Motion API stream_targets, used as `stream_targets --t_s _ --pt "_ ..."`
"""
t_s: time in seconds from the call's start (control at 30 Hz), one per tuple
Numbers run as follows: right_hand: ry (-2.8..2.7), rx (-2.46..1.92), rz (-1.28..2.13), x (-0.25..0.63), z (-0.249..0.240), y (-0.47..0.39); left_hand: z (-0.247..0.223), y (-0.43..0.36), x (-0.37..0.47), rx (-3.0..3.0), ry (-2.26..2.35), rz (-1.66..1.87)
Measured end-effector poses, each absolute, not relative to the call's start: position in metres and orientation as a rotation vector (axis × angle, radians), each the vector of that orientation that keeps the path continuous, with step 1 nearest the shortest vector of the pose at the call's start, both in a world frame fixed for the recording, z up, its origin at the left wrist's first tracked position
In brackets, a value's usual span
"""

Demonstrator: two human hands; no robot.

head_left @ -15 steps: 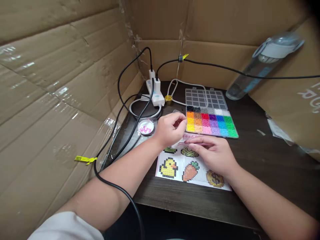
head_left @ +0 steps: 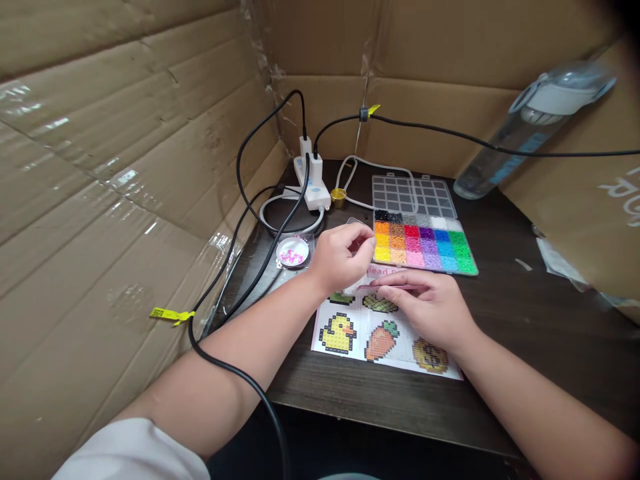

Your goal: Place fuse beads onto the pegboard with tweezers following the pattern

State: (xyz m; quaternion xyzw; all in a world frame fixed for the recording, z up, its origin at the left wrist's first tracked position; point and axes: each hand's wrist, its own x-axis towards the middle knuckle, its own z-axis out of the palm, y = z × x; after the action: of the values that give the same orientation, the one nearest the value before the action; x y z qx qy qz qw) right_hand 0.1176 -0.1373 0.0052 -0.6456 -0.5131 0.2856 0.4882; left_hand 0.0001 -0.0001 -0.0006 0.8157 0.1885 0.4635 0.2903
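Note:
My right hand (head_left: 430, 307) pinches slim pink tweezers (head_left: 400, 287), whose tips point left, over a printed bead pattern sheet (head_left: 320, 340). My left hand (head_left: 345, 253) is closed, thumb and fingers together, just above the sheet's far part; what it may hold is hidden. A pale clear piece shows beneath it, too small to make out. The sheet carries pixel pictures of a duck, a carrot and a coin. Behind my hands lies a bead box (head_left: 425, 243) with several colours sorted in compartments. A white dish (head_left: 293, 253) of pink and white beads sits left of my left hand.
The box's clear lid (head_left: 415, 195) lies open at the back. A white power strip (head_left: 316, 190), a small yellow cup (head_left: 339, 196) and a black cable (head_left: 260, 393) crossing over my left forearm are at the left. A water bottle (head_left: 520, 133) leans at back right; cardboard walls surround the table.
The view has shifted very slightly. Both hands and the tweezers keep nearly the same pose and place over the sheet.

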Motion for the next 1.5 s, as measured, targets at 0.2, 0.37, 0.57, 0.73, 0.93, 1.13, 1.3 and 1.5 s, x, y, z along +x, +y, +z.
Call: stream_targets --t_s 0.2,0.37,0.57,0.73,0.93,1.13,1.3,1.5 --pt "-1.236 -1.578 0.698 0.1173 0.0048 -0.1372 -0.0008 -0.0002 0.0006 2.157 0.514 1.235" --pt "-1.237 -1.584 0.691 0.117 0.0057 -0.1383 -0.0004 -0.0007 0.0006 2.155 0.52 1.222" --pt "-1.229 -1.59 0.679 0.1177 0.0042 -0.1384 0.0005 -0.0009 -0.0005 2.161 0.525 1.21" --pt "-1.2 -1.6 0.661 0.1191 0.0039 -0.1382 -0.0003 -0.0001 -0.0007 2.161 0.5 1.218" --pt "-1.141 -1.571 0.688 0.1174 0.0062 -0.1373 -0.0005 -0.0003 -0.0004 2.166 0.499 1.22" --pt "-1.163 -1.57 0.67 0.1163 0.0026 -0.1363 0.0004 -0.0008 -0.001 2.164 0.506 1.22" --pt "-1.188 -1.572 0.651 0.116 0.0017 -0.1354 -0.0005 -0.0003 -0.0006 2.169 0.506 1.213" --pt "-1.202 -1.605 0.692 0.1162 0.0008 -0.1352 -0.0009 0.0003 -0.0005 2.175 0.493 1.224"
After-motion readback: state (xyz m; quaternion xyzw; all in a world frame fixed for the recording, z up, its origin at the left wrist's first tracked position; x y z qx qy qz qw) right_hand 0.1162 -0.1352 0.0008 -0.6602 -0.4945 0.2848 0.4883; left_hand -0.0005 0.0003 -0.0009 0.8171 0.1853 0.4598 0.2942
